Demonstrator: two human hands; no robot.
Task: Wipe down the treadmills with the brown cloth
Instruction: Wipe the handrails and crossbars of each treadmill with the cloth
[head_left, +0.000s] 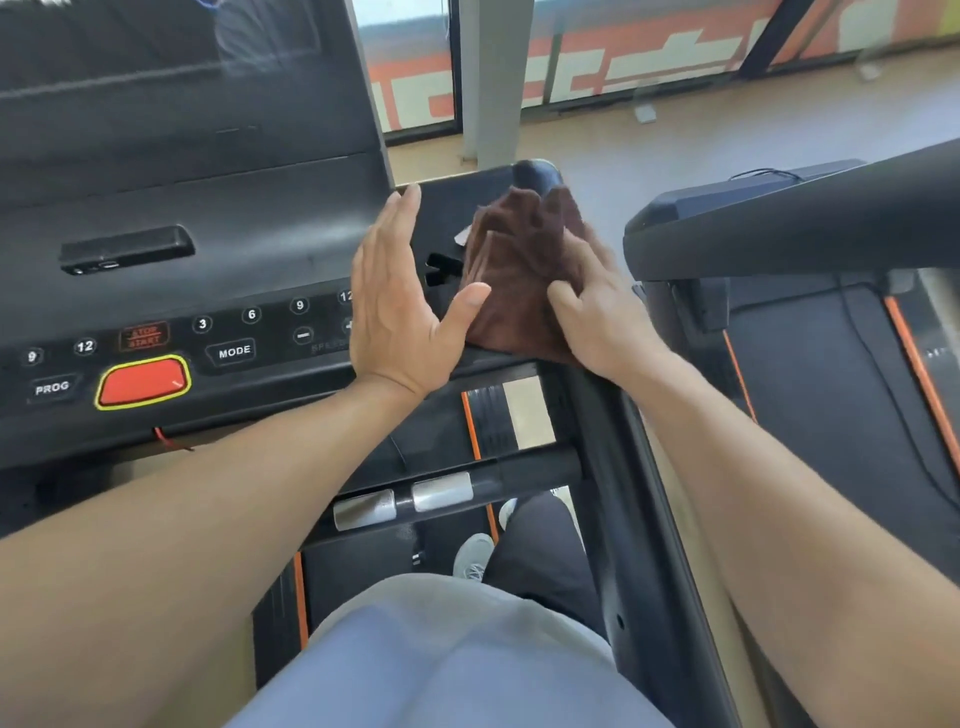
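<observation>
Brown cloth (511, 270) bunched on treadmill console (218, 218) right edge, frame centre. Right hand (597, 312) clamped on cloth; left hand (395, 296) flat, fingers straight, thumb touching cloth. Soft, light, limp; best gathered at bunched middle.

The black treadmill console (249, 218) carries everything here. A bunched brown cloth (514, 270) lies on its right-hand ledge, at about 3 o'clock from the button panel. A red stop key (143, 383) sits at 7 o'clock, and a small black bar-shaped device (127, 248) rests near 10 o'clock.
</observation>
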